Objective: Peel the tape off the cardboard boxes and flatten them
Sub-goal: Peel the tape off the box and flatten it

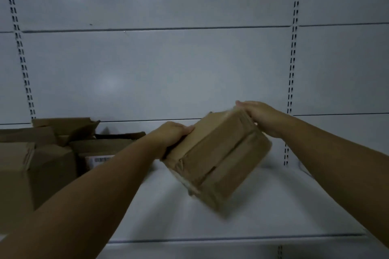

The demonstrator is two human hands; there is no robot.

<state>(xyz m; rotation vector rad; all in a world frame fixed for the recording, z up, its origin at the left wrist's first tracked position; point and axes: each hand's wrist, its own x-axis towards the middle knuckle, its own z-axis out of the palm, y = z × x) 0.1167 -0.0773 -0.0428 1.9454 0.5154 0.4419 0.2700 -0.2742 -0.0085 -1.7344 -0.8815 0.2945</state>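
The cardboard box (219, 153) is held tilted in the air, blurred, with a flap seam running across its near face and pale tape (185, 183) at its lower left edge. The left hand (170, 134) grips its upper left edge, thumb on top. The right hand (259, 118) lies over its far top corner; whether those fingers curl round it cannot be told. Below the box is a white shelf (273, 206); left of it, a pile of opened boxes (42, 164).

Left hand (172, 135) curled gripping, right hand (260, 116) flat.
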